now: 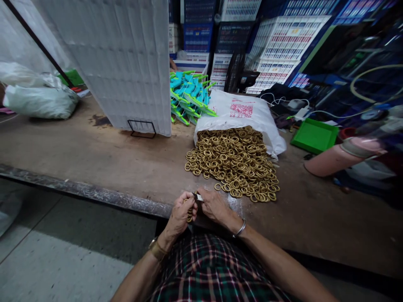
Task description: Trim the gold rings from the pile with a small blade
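Note:
Both of my hands are together at the near edge of the wooden table [94, 159]. My left hand [180, 214] is closed around a small bunch of brass rings [189, 216]. My right hand [214, 205] pinches a small dark piece with a white tip [198, 197] against the left hand. Just beyond my hands lies a heap of brass rings [234, 161], spilling out of a white plastic bag [248, 115].
A white corrugated panel [126, 63] stands on a wire foot at the back left. Teal and green plastic parts [189, 96] lie behind the bag. A green tray [315, 135], a pink cylinder [333, 159], stuffed white bags [37, 98] and stacked crates [283, 42] surround the table.

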Demonstrator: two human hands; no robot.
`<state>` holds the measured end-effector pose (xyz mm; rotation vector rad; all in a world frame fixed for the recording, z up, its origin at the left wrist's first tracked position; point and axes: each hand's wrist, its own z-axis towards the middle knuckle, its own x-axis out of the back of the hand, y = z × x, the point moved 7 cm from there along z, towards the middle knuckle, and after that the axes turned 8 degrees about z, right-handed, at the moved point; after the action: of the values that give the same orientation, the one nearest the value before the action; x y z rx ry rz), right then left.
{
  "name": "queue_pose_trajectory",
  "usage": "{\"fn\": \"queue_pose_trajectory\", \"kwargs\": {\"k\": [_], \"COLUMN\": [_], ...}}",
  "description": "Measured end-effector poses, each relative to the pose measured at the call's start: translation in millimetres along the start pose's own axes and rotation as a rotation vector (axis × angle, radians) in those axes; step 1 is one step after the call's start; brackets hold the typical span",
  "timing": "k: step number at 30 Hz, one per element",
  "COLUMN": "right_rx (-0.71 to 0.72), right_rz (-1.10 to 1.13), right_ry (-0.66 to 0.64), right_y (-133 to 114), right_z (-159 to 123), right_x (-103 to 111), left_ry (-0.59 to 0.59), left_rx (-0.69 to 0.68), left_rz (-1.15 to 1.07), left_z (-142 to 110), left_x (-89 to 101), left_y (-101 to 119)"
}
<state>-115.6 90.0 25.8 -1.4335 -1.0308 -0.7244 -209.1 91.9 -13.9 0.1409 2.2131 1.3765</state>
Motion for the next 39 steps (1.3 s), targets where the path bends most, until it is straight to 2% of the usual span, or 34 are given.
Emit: {"fn": "queue_pose_trajectory", "kwargs": {"k": [5,9,12,15,18,24,27,35,39], "right_rx": [-0.053,-0.104,-0.121,-0.037,-0.025,-0.25,-0.305,-0.235,-0.119], "right_rz": [-0.042,-0.085,-0.103,-0.046,-0.034,-0.089,-0.102,-0.067,0.064], "right_ry": [-0.014,-0.021,0.063,0.192,0.26,0.201,0.189,0.184,0.226], "right_y": [4.9,23.7,36.6,34.1,31.3,42.5,45.1,47.2,51.7], "right_z": [0.7,9.8,21.2,34.8,50.7,77.2,80.6,75.9,63.1], "right_x": [-2.3,-6.8,-4.6,2.1,7.9,10.2,9.8,6.3,3.1], "left_ry": [0.0,-0.08,-0.111,-0.067,-0.019,-0.005,0.001,-0.002,0.017], "left_rx": [-0.001,0.008,0.022,0.036,0.054,0.018,0.003,0.119,0.152], "left_rz": [-0.004,-0.072,-0.15,-0.211,-0.224,-0.194,-0.193,-0.332,-0.49], "left_z": [-1.9,-8.1,-11.2,-10.1,-8.0,-6.2,-4.2,-1.6,1.5], "left_x": [-1.4,-9.6,-12.3,-6.5,1.5,6.7,6.1,10.3,14.9], "left_y": [0.3,7.6,11.5,8.4,1.7,1.4,2.7,-1.9,-6.0]}}
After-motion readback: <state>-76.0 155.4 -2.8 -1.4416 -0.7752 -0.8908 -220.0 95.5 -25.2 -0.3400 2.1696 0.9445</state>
